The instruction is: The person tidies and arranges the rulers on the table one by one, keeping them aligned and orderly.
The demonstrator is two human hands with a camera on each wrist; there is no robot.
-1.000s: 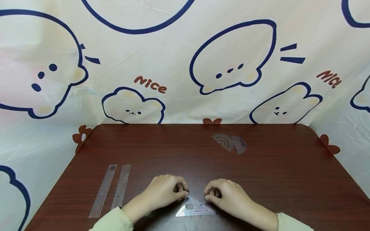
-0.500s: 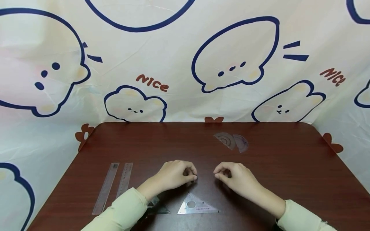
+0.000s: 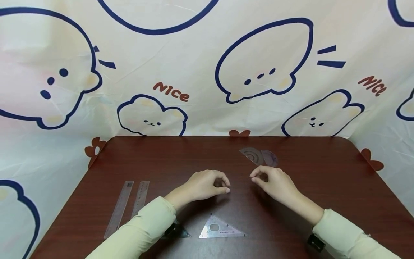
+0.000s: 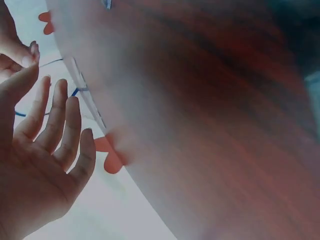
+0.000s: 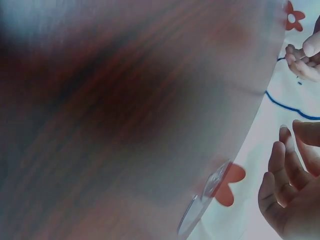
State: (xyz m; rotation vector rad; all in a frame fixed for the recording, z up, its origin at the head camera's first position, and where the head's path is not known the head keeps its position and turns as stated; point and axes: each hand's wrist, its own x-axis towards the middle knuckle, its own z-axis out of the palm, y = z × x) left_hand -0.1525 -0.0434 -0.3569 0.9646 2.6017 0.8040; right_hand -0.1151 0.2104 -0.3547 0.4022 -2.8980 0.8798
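My left hand (image 3: 205, 185) hovers over the middle of the table, its fingers loosely bent and nothing between them. To its right, my right hand (image 3: 275, 181) is raised just in front of two clear protractors (image 3: 252, 155), also holding nothing. Both wrist views show bare palms with relaxed fingers: the left hand (image 4: 45, 165) in one, the right hand (image 5: 295, 200) in the other. A clear triangular set square (image 3: 223, 230) with an oval hole lies flat, nearer than both hands. Beside it, a greenish set square (image 3: 185, 233) is mostly hidden by the left forearm.
Two clear straight rulers lie side by side on the left: the outer ruler (image 3: 119, 208) and the inner ruler (image 3: 141, 196), whose near end the left sleeve (image 3: 145, 228) covers. A printed cloth (image 3: 200, 64) hangs behind the brown table (image 3: 339, 187).
Both hands have left the clear set square and moved forward and to the right, lifting off the table. The set square has stayed in place, and more of the greenish one shows.
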